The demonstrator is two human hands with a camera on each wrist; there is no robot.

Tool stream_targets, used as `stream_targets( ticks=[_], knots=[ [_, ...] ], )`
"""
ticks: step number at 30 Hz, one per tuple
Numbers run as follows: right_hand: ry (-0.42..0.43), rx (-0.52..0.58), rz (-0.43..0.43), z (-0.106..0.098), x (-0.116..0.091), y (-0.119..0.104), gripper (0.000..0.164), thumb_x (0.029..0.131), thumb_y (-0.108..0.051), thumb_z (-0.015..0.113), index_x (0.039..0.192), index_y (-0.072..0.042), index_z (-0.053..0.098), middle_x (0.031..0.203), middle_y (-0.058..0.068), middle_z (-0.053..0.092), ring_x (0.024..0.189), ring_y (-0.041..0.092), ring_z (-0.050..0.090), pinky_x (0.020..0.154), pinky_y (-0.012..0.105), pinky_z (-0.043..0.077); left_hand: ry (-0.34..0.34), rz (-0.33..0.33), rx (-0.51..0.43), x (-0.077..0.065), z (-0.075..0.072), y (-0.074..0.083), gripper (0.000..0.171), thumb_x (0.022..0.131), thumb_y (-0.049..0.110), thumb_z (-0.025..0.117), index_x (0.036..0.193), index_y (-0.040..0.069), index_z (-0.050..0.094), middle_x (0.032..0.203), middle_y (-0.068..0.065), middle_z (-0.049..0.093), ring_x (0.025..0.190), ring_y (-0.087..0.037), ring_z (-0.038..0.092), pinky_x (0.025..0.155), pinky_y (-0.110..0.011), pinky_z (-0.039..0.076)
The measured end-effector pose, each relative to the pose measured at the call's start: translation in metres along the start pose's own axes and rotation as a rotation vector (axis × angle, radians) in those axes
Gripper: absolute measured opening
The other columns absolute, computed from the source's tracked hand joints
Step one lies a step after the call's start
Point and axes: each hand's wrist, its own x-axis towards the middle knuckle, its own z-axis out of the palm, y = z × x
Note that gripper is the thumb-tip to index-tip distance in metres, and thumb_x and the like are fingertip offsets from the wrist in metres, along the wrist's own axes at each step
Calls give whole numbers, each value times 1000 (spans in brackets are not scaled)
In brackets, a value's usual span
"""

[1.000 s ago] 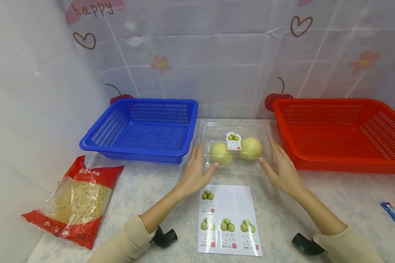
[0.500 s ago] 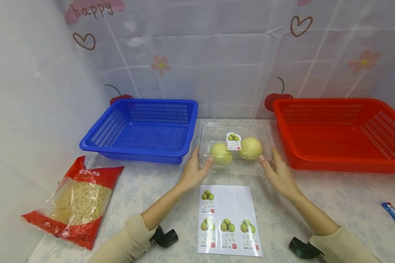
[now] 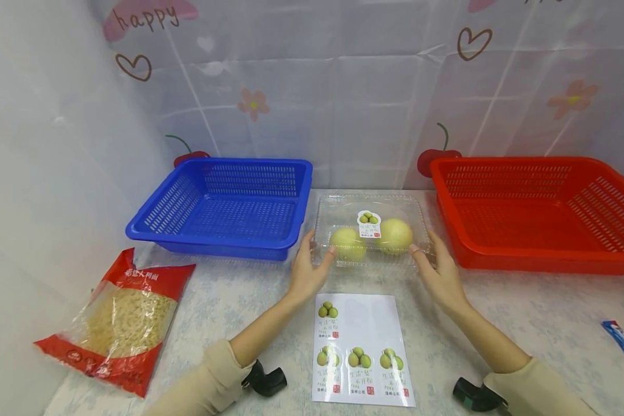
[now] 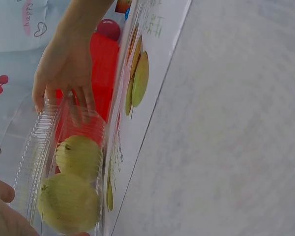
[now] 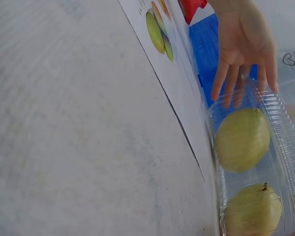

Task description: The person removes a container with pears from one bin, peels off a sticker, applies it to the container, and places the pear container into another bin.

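A clear plastic clamshell box (image 3: 338, 209) lies between my hands, lid down, with two yellow-green pears (image 3: 396, 236) inside. On its lid is a white pear-picture sticker (image 3: 369, 225). My left hand (image 3: 307, 274) grips the box's left front corner, thumb at the front rim and fingers along the side. Mirroring it, my right hand (image 3: 441, 277) holds the right front corner. The left wrist view shows the right hand's fingers (image 4: 77, 105) reaching down the box's end wall. Nearer me lies a sheet of pear stickers (image 3: 366, 323), its upper middle and right spots bare.
A blue plastic basket (image 3: 229, 237) stands left of the box, a red one (image 3: 546, 260) to the right. A red-and-clear bag of pasta (image 3: 130, 318) lies at the left. Far right is a small blue-and-red packet (image 3: 622, 337). A printed curtain (image 3: 343, 115) hangs behind.
Both hands have closed in on the box's front corners, from slightly apart to gripping it. The box stays in nearly the same place.
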Motion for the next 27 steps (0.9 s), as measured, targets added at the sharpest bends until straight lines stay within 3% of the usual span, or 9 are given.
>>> stream_targets(
  ticks=[8,12,17,27],
  knots=[
    [60,41,-15,1,-8,-4,62,97,-27,46,149,-5,20,147,24,31,121,40,42,93,55,41,13,25,-17,-6,-4,6,62,89,22,59,142,1,33,132,-30,45,120,-42,46,98,-54,39],
    [84,57,-39,-1,-12,-10,62,97,-26,47,149,-5,21,148,21,31,121,36,42,93,49,39,9,48,-23,-11,-8,14,63,90,22,59,142,0,31,134,-29,43,120,-43,45,98,-55,39],
    [76,68,-50,-9,-16,-23,62,97,-25,47,150,-5,20,150,19,28,127,37,38,99,53,37,-2,65,-38,-17,-14,26,63,91,21,59,143,0,30,140,-27,38,123,-43,43,100,-53,38],
    [79,151,-113,-24,-15,-44,61,97,-23,47,149,-4,22,151,15,29,134,36,32,108,50,26,1,178,-69,-17,-25,52,64,91,20,59,144,-2,28,146,-24,33,130,-41,38,105,-48,34]
  ],
)
